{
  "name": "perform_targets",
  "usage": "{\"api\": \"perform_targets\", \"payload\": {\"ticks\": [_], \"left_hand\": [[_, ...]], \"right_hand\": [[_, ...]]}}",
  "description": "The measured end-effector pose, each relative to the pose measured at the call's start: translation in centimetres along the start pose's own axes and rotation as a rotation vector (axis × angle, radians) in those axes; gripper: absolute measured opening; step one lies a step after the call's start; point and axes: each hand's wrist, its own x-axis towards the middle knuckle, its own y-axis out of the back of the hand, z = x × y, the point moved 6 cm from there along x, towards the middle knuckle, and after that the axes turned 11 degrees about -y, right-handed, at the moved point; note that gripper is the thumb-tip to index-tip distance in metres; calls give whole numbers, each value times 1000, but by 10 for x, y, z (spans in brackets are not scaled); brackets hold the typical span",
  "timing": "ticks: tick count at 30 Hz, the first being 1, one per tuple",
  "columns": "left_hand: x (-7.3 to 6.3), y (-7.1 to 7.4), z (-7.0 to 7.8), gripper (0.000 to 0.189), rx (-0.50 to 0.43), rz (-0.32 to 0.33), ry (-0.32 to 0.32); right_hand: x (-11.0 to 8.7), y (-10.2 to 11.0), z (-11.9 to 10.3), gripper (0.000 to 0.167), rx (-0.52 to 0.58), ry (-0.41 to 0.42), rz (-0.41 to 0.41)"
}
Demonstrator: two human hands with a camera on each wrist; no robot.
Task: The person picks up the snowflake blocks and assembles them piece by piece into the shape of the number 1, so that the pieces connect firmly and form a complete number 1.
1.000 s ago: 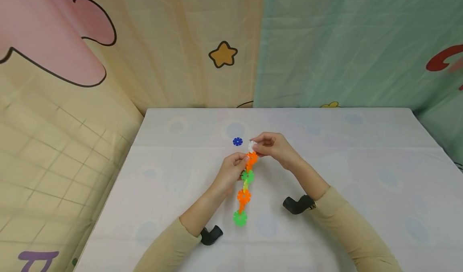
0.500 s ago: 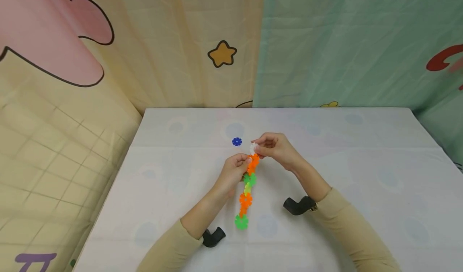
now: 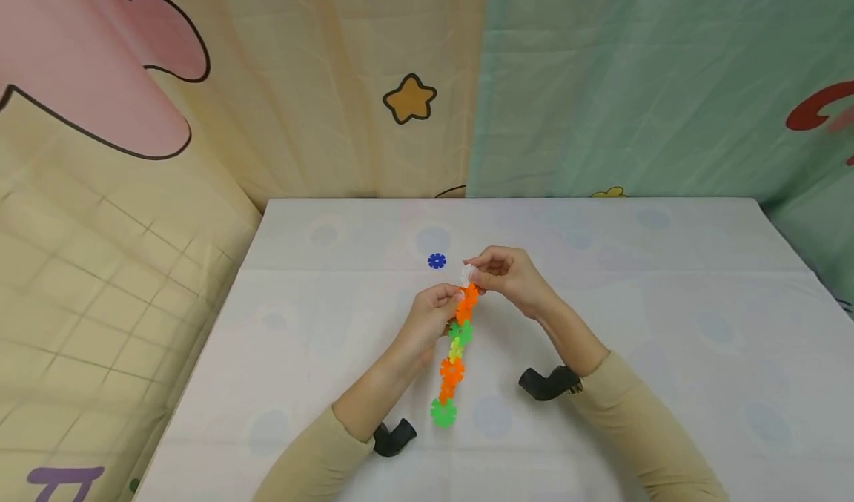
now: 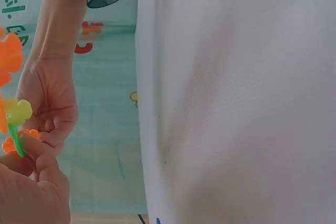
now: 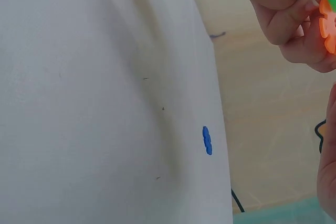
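A chain of flat notched snowflake discs hangs between the hands, running from a white disc (image 3: 467, 273) through orange, green and yellow ones to a green disc (image 3: 443, 413) at the near end. My left hand (image 3: 427, 318) pinches the upper part of the chain, around the orange discs (image 3: 467, 303) below the white one. Thumb and fingers of my right hand (image 3: 512, 278) pinch the white disc and partly cover it. In the left wrist view, an orange disc (image 4: 9, 59) and a yellow disc (image 4: 19, 111) show at the left edge.
A loose blue snowflake disc (image 3: 437, 261) lies on the white-covered table (image 3: 320, 324), just beyond the hands. Black angled wrist pieces (image 3: 548, 383) sit at both wrists. Printed curtains (image 3: 320, 116) rise behind the table's far edge.
Both hands and the chain have shifted slightly toward the person and to the right. The near green disc hangs a little lower in view. The grip of each hand looks the same.
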Motion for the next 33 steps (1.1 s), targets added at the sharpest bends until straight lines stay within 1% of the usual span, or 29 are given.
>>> {"api": "perform_targets", "payload": {"ticks": [4,6,8,11,15,17,22,24,28,33], "left_hand": [[1,1,4,19,20,-1,-47],[1,2,6,19,33,-3,-65],[1,2,7,19,36,-4,-64],[1,3,5,19,39,-8,-56],[1,4,3,20,47,-12,-49],[2,4,3,20,56,-25,-48],[3,3,3,21,94,-67,-43],[3,3,2,21,100,-74,-46],[4,3,1,24,97,-77,-50],[4,3,0,32,109,-97,-56]], "right_hand": [[-1,-2,3,34,75,35,-29],[-2,-3,4,39,107,49,-38],[-3,-3,4,41,113,60,-32],[-3,-2,6,39,99,46,-20],[-1,2,9,28,51,-9,2],[0,4,10,22,33,-33,9],[0,7,10,15,11,-67,2],[1,6,10,15,12,-73,-9],[1,6,11,24,1,-73,-18],[2,6,14,26,-34,-72,-7]]}}
